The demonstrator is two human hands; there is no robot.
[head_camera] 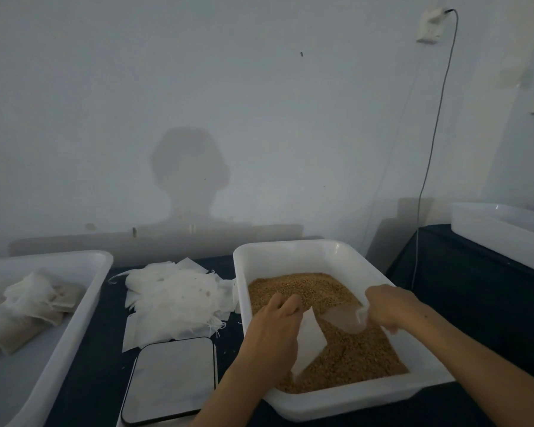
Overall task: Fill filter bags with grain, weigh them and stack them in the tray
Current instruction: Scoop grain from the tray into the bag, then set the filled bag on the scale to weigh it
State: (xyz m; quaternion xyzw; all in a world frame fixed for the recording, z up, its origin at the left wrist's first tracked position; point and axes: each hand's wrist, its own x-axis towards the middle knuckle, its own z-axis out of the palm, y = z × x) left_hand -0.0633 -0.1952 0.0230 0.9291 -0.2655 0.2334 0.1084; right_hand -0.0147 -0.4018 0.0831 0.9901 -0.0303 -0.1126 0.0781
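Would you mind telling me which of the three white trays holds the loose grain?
The middle tray, where both hands are working, holds the grain. The left tray holds filled bags; the far right tray's contents are out of view.

Dim room, pale wall behind a dark counter

A plain bluish-white wall [259, 87] fills the upper view, lit weakly from behind the camera, so a head-and-shoulders shadow [190, 177] falls on it. High at the right a white socket [430, 26] holds a plug, and a thin grey cable [435, 134] hangs from it down behind the counter [475, 291], which is covered in dark cloth. A small dark mark [301, 53] dots the wall. At far right a second wall meets the first, blurred.
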